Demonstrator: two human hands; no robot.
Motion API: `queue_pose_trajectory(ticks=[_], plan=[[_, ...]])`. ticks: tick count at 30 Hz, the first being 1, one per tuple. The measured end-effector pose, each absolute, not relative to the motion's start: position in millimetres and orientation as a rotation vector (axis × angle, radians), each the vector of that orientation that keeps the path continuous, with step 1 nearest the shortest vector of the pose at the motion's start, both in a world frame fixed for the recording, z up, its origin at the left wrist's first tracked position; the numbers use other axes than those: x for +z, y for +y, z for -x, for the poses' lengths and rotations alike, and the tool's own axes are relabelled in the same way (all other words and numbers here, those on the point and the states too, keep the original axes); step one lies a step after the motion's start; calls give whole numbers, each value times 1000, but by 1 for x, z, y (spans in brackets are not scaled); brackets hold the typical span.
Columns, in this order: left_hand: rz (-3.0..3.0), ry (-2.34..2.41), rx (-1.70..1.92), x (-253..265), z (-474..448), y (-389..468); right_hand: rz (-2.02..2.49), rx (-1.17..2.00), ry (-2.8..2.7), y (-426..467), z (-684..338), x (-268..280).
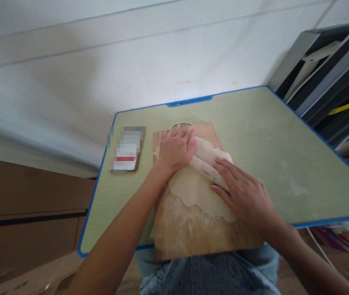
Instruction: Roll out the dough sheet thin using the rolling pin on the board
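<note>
A thin, pale dough sheet (193, 190) with a ragged edge lies across a wooden board (186, 237). Over the sheet, slanting down to the right, is a floury rolling pin (207, 169) that looks partly wrapped in dough. My left hand (177, 147) curls over its upper left end, fingers close together. At the lower right end, my right hand (243, 186) rests over the pin, fingers and thumb on either side of it. Both palms hide the pin's ends. More dough shows beyond the pin, between the hands.
The board stands on a pale green folding table (285, 164) with a blue rim, its near end over my lap. A phone (127, 149) lies left of the board. Behind the board, a round rim (181, 124) peeks out. A white wall backs the table; dark panels (340, 78) lean at right.
</note>
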State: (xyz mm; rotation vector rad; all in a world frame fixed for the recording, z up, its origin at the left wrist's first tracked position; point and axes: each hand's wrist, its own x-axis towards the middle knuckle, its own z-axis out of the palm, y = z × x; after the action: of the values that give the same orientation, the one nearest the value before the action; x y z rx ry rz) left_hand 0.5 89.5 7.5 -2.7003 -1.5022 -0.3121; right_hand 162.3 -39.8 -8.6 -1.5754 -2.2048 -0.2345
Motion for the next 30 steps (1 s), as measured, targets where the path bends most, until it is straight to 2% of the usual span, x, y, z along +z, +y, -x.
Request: queue_pose_trajectory(ticks=[16, 23, 30], plan=[[2852, -1589, -33, 20, -36, 124, 1566, 251, -1973, -23, -180, -22], [3015, -1513, -116, 19, -53, 141, 1564, 443, -1839, -21, -178, -20], [3092, -1413, -40, 16, -78, 159, 1613, 392, -1721, -19, -181, -20]])
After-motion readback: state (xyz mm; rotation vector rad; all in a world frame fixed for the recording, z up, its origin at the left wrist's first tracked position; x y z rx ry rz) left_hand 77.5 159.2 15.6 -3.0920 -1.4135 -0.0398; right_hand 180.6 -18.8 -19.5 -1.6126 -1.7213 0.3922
